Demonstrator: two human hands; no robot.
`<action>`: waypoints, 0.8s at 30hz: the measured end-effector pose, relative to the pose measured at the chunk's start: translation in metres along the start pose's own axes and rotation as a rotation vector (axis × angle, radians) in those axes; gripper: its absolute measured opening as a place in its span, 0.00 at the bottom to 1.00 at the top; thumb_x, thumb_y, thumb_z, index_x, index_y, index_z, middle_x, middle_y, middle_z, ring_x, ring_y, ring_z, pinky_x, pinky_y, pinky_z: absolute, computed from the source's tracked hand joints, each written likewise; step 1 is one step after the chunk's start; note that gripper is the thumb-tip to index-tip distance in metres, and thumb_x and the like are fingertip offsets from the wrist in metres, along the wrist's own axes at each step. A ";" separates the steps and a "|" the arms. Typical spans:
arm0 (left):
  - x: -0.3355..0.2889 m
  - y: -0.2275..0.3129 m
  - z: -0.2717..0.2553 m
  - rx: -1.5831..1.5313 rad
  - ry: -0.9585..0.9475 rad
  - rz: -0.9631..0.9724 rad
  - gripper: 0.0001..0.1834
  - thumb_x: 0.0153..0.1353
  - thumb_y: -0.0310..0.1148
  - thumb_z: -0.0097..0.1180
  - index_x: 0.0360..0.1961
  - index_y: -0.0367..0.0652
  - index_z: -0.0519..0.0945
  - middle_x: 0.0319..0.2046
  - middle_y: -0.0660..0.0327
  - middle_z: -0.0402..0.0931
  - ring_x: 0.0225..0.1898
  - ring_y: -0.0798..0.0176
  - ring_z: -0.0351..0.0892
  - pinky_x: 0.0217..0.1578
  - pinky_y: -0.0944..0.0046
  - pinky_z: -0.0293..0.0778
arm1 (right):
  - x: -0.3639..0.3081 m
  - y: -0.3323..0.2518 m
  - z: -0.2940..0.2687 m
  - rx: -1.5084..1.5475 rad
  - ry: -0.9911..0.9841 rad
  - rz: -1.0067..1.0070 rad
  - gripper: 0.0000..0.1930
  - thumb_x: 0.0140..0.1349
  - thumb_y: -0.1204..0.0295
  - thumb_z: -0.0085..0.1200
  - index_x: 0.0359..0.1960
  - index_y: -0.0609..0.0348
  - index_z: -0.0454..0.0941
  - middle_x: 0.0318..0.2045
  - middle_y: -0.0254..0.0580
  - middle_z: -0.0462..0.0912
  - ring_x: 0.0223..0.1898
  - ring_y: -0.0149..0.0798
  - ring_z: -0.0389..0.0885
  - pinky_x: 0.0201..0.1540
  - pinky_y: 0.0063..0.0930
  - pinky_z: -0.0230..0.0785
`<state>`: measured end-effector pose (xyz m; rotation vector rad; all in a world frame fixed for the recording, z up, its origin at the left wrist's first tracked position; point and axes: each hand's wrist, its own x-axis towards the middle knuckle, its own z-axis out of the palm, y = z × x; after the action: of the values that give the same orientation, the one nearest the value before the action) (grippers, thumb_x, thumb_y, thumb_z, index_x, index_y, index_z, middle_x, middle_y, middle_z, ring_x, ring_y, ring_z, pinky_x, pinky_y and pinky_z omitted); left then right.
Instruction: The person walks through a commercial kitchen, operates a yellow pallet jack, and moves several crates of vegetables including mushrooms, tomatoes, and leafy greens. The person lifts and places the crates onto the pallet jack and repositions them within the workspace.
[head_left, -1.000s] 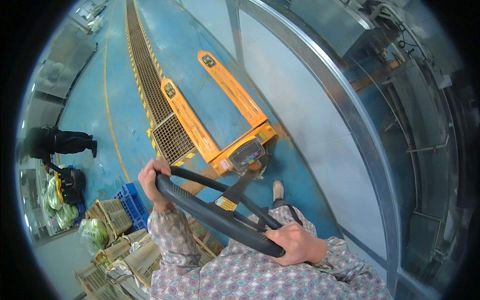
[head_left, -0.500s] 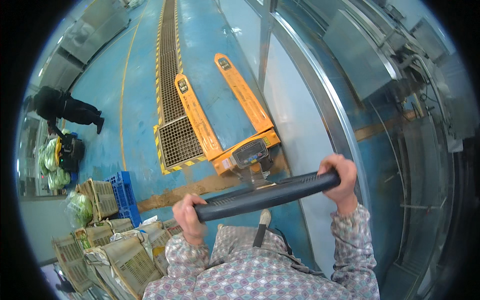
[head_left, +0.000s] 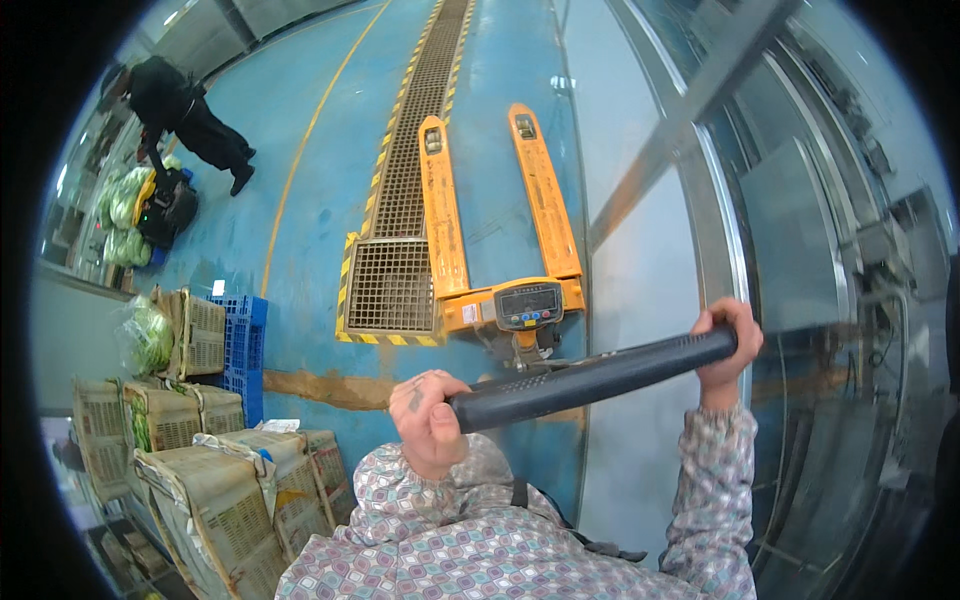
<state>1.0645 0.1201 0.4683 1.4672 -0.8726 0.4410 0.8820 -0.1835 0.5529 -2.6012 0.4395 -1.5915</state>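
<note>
A black pallet jack handle (head_left: 600, 382) spans the space before my chest, its right end tilted farther away. My left hand (head_left: 430, 415) is closed round the handle's left end, thumb toward me. Round the right end, my right hand (head_left: 730, 345) is wrapped, fingers over the top. Beyond the handle stands the orange pallet jack (head_left: 555, 215), two bare forks pointing away from me. A small display panel with buttons (head_left: 530, 305) sits at the base of the forks. Patterned sleeves cover both my forearms.
A metal floor grate (head_left: 392, 285) with yellow-black edging runs along the forks' left. Stacked crates (head_left: 215, 500), a blue crate (head_left: 243, 350) and bagged cabbage (head_left: 150, 335) stand left. A glass-and-metal partition (head_left: 640, 250) rises at right. Far left, a person in dark clothing (head_left: 195, 115) bends over a cart.
The jack has swung so its forks point straighter ahead, nearer the wall's direction. Both my hands, still on the handle, have shifted right in view. The person at far left has moved slightly.
</note>
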 end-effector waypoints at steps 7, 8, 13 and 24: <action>0.055 -0.048 0.034 0.052 -0.004 -0.028 0.20 0.66 0.41 0.44 0.23 0.38 0.78 0.20 0.52 0.75 0.23 0.47 0.78 0.28 0.52 0.72 | -0.011 0.032 0.041 -0.019 0.038 0.068 0.07 0.54 0.76 0.64 0.30 0.55 0.76 0.20 0.40 0.76 0.19 0.41 0.77 0.26 0.32 0.69; 0.062 -0.052 0.045 -0.016 -0.045 -0.031 0.27 0.70 0.47 0.40 0.24 0.37 0.78 0.20 0.52 0.75 0.21 0.50 0.75 0.27 0.54 0.70 | 0.001 0.044 0.051 0.003 0.054 0.016 0.07 0.54 0.76 0.64 0.30 0.56 0.76 0.20 0.40 0.76 0.19 0.42 0.77 0.26 0.32 0.69; 0.094 -0.079 0.065 0.001 -0.075 -0.108 0.25 0.69 0.45 0.39 0.24 0.37 0.77 0.19 0.51 0.74 0.20 0.50 0.74 0.26 0.54 0.68 | 0.050 0.077 0.096 0.074 0.020 0.015 0.07 0.55 0.76 0.65 0.30 0.56 0.77 0.21 0.42 0.76 0.20 0.45 0.79 0.27 0.34 0.71; 0.202 -0.170 0.024 0.111 0.194 -0.163 0.26 0.72 0.44 0.37 0.24 0.36 0.77 0.15 0.53 0.71 0.18 0.56 0.74 0.25 0.56 0.67 | 0.175 0.034 0.249 0.264 -0.032 -0.040 0.08 0.54 0.79 0.67 0.30 0.57 0.78 0.22 0.44 0.79 0.23 0.44 0.83 0.30 0.33 0.75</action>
<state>1.3118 0.0308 0.4998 1.5552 -0.5769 0.5069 1.1686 -0.2874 0.5812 -2.4459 0.1621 -1.5015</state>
